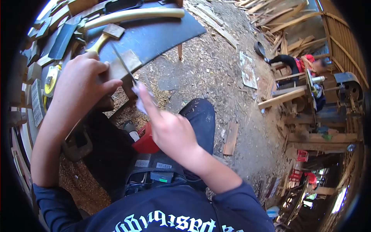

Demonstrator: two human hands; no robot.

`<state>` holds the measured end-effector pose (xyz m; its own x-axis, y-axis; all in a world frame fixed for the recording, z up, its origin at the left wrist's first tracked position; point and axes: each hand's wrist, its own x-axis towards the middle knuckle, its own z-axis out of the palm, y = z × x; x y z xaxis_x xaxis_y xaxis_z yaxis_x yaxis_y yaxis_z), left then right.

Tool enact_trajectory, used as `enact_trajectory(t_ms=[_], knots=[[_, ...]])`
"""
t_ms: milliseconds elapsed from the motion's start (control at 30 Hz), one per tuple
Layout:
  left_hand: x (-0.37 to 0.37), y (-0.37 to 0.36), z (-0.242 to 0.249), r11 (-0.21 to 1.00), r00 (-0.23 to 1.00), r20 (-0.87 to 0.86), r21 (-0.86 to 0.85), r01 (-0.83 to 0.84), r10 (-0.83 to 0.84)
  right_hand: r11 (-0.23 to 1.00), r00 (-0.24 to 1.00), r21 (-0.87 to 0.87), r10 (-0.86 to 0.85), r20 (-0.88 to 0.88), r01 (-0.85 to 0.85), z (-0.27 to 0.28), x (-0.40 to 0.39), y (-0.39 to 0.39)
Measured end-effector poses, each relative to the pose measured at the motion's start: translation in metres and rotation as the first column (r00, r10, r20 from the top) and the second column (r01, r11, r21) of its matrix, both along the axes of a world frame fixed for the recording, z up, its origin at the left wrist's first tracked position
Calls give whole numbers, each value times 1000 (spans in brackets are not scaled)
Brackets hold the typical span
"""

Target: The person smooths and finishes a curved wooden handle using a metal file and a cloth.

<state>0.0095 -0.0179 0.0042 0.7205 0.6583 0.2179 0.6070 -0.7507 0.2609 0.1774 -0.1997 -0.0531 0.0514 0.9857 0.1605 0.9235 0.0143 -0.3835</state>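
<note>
My left hand (83,73) is closed at the near edge of the blue-topped bench (166,34), its thumb stretched toward the right. From beyond its knuckles juts a pale carved wooden piece (99,41) with a narrow neck and a square block end. In my right hand (170,129) is a long, thin metal tool (123,58), its grip end wrapped in whitish cloth (140,101). My right index finger lies along that grip. The tool's shaft slants up over a flat wooden block (130,63) at the bench corner. My left palm is hidden.
A pale curved wooden handle (135,15) lies across the bench. On the left are a yellow tape measure (50,81) and stacked wood offcuts. Shavings cover the floor, with a loose board (231,138). Another person (303,63) is at the far right.
</note>
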Motion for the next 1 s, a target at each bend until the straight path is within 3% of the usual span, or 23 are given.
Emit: enact_trajectory(t_ms=[133, 367, 567, 800, 867, 1000], knots=[[1, -3, 0, 1000, 1000, -12, 21, -1, 1, 997, 995, -47, -63, 82, 67, 7, -13, 49], [-4, -1, -4, 996, 1000, -17, 91, 6, -4, 997, 999, 77, -22, -32, 24, -5, -10, -17], [0, -4, -1, 999, 999, -42, 50, -5, 7, 998, 994, 57, -43, 100, 38, -4, -10, 43], [-1, -4, 1, 997, 999, -51, 80, -1, 5, 997, 998, -61, -50, 23, 51, 0, -11, -11], [-1, -2, -1, 998, 1000, -24, 59, 17, -16, 997, 1000, 72, -27, 5, 26, -2, -9, 10], [2, -4, -1, 999, 1000, 0, 39, 5, -5, 995, 997, 65, -77, 29, 75, -7, -10, 40]])
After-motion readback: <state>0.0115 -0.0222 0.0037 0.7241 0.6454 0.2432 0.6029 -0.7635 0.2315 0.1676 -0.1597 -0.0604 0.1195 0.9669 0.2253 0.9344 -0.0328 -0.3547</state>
